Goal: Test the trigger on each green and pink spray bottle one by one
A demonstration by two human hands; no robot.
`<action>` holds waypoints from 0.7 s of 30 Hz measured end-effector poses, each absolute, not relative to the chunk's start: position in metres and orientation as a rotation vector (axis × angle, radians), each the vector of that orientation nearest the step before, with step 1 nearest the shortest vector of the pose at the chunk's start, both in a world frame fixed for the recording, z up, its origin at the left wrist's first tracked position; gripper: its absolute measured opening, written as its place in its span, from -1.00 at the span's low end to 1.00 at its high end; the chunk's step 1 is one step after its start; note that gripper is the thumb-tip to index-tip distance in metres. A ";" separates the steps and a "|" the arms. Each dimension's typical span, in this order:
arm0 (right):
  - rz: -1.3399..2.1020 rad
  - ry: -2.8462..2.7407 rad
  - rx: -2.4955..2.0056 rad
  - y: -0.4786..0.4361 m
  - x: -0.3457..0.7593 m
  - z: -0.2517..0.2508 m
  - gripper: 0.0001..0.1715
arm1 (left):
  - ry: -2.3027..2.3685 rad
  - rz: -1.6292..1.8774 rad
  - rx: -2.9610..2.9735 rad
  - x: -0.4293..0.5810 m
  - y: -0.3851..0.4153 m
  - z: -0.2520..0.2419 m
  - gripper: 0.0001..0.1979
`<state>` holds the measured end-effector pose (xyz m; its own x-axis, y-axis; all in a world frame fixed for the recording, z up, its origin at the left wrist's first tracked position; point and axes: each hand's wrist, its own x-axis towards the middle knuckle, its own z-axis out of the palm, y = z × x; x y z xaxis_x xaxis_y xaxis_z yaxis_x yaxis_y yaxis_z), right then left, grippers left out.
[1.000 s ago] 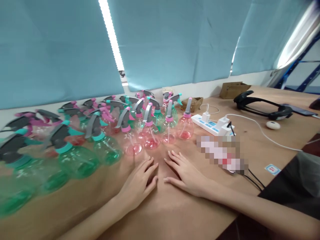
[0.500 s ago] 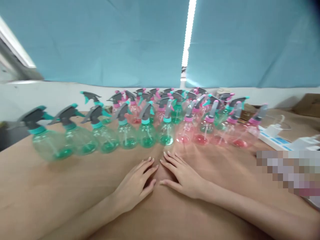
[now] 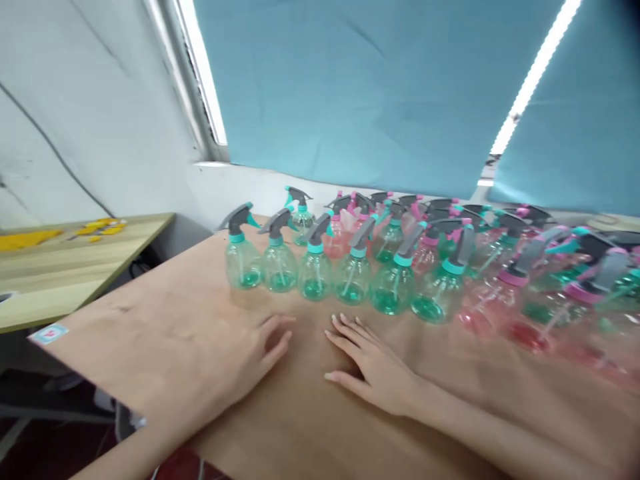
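Observation:
My right hand (image 3: 373, 367) lies flat on the brown tabletop (image 3: 310, 420), fingers stretched forward and thumb apart, holding nothing. Left of it, my left hand (image 3: 250, 357) is slightly blurred; its fingers are a little curved, the thumb stands away from them, and nothing is between. Just beyond the hands runs a front row of clear green spray bottles with grey trigger heads, among them a green spray bottle (image 3: 315, 273) in the middle and the leftmost green spray bottle (image 3: 243, 263). The row continues to the right with pink spray bottles, such as a pink spray bottle (image 3: 493, 300).
Behind the front row stand several more green and pink spray bottles. A light wooden table (image 3: 50, 287) at the left bears yellow pieces (image 3: 100, 229). A small sticker (image 3: 50, 333) marks the tabletop's left corner. A blue sheet (image 3: 350, 87) covers the back.
The view has turned left, bringing the side table and left table edge into sight. My left hand has moved away from the right and its fingers have curled a little. The right hand still lies flat.

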<state>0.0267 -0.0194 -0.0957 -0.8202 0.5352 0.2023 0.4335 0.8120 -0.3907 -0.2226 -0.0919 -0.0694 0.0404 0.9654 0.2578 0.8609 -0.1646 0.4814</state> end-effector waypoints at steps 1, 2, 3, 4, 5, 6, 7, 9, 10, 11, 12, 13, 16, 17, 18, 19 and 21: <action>0.486 -2.702 -0.725 -0.019 0.020 -0.095 -0.21 | 1.937 0.878 2.017 -0.232 -0.092 -0.065 -0.73; 0.501 -2.705 -0.708 -0.018 0.014 -0.094 -0.21 | 2.024 1.028 1.861 -0.241 -0.090 -0.060 -0.74; 0.517 -2.704 -0.687 -0.017 0.009 -0.094 -0.22 | 2.106 1.160 1.681 -0.250 -0.087 -0.054 -0.73; 0.532 -2.700 -0.665 -0.017 0.004 -0.094 -0.22 | 2.181 1.229 1.596 -0.259 -0.083 -0.048 -0.72; 0.543 -2.698 -0.641 -0.016 -0.001 -0.095 -0.23 | 2.237 1.289 1.549 -0.267 -0.077 -0.042 -0.71; 0.549 -2.695 -0.616 -0.016 -0.005 -0.097 -0.24 | 2.291 1.369 1.503 -0.275 -0.070 -0.037 -0.69; 0.551 -2.690 -0.592 -0.015 -0.009 -0.098 -0.25 | 2.333 1.433 1.467 -0.283 -0.062 -0.033 -0.65; 0.550 -2.673 -0.555 -0.014 -0.017 -0.100 -0.27 | 2.363 1.514 1.445 -0.296 -0.045 -0.028 -0.49; 0.549 -2.663 -0.539 -0.013 -0.022 -0.101 -0.28 | 2.354 1.530 1.453 -0.301 -0.037 -0.027 -0.42; 0.549 -2.657 -0.521 -0.012 -0.026 -0.101 -0.29 | 2.334 1.522 1.473 -0.306 -0.029 -0.027 -0.37; 0.547 -2.657 -0.499 -0.011 -0.031 -0.100 -0.30 | 2.313 1.511 1.491 -0.309 -0.022 -0.028 -0.36; 0.545 -2.665 -0.472 -0.010 -0.036 -0.098 -0.30 | 2.288 1.505 1.511 -0.312 -0.016 -0.030 -0.36; 0.528 -2.717 -0.367 -0.003 -0.056 -0.093 -0.30 | 2.218 1.493 1.559 -0.317 -0.004 -0.036 -0.35; 0.518 -2.729 -0.329 0.000 -0.063 -0.092 -0.30 | 2.200 1.490 1.569 -0.318 -0.002 -0.038 -0.35; 0.514 -2.746 -0.294 0.004 -0.071 -0.090 -0.29 | 2.186 1.487 1.575 -0.320 0.000 -0.040 -0.34; 0.519 -2.759 -0.265 0.007 -0.078 -0.089 -0.28 | 2.175 1.481 1.580 -0.321 0.002 -0.041 -0.33; 0.526 -2.784 -0.219 0.014 -0.091 -0.087 -0.25 | 2.161 1.459 1.588 -0.322 0.004 -0.043 -0.34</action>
<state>-0.0913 0.0140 -0.0872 -0.9436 0.2024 0.2619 0.0930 0.9215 -0.3771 -0.3218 0.0039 -0.0427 -0.4559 0.7771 0.4339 0.6928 0.0037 0.7212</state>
